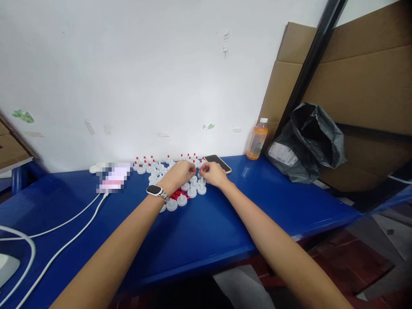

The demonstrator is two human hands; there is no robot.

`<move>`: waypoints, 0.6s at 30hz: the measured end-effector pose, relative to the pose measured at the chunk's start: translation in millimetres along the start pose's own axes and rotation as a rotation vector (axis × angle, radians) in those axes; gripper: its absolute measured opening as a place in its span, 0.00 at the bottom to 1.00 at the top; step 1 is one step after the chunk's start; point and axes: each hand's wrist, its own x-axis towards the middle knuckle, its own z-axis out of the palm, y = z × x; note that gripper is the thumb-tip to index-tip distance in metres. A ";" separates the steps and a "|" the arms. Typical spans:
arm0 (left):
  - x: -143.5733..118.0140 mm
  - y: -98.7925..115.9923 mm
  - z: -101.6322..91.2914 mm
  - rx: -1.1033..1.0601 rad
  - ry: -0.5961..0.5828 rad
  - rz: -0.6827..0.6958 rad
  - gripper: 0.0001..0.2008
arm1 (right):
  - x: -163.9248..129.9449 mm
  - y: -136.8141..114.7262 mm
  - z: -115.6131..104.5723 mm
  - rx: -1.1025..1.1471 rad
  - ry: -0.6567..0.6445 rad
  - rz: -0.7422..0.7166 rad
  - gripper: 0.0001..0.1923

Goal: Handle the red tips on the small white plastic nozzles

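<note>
My left hand (180,174) is closed above a group of white nozzle caps (172,205), its fingertips pinched together; whatever they hold is too small to make out. Facing it, my right hand (214,173) is also closed, thumb and fingers pinched close to a white cap at the group's right side. I cannot tell what is between those fingers. Beneath my left wrist lies a pile of small red tips (176,194), partly hidden by the hand. Toward the wall, several caps carry red tips (144,162) on their nozzles.
Behind my right hand lies a dark-screened phone (219,162). An orange drink bottle (257,139) and a grey plastic bag (305,141) stand at the right. On the left, a lit phone (114,177) has a white cable (74,240) crossing the blue table (206,231).
</note>
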 end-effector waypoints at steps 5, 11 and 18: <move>-5.7 10.3 -4.8 0.045 0.059 -0.011 0.08 | 1.4 3.8 4.6 0.095 -0.022 -0.041 0.10; -29.1 14.5 -16.7 0.025 0.155 -0.004 0.14 | 25.1 0.6 2.4 0.021 0.140 0.021 0.13; -49.3 13.7 -19.6 -0.002 0.259 0.002 0.12 | 57.3 -4.0 7.1 -0.135 0.023 0.070 0.08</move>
